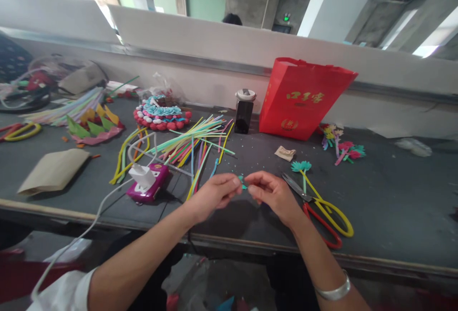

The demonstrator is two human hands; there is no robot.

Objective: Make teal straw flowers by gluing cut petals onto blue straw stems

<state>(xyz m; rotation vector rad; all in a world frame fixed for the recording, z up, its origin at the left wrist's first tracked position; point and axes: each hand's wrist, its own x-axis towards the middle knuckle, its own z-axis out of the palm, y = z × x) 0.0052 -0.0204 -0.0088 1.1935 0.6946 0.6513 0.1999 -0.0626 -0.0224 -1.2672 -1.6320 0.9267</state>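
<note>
My left hand (221, 191) pinches a small teal-green piece (241, 178) between thumb and fingertips, just above the table. Close beside it, my right hand (272, 195) is closed with its fingertips bunched together; what they grip, if anything, is hidden. Scissors (311, 200) with one yellow and one red handle lie spread at the right of my right hand. A teal flower (301, 166) on a thin pale stem lies by their blades. Colourful thin strips (200, 137) are heaped beyond my left hand.
A purple power strip (157, 184) with a white plug and cable sits at left. Behind stand a black cup (244, 113) and a red bag (304, 98). A beaded ornament (162, 113), a brown paper packet (53, 170) and small colourful flowers (347, 150) lie around.
</note>
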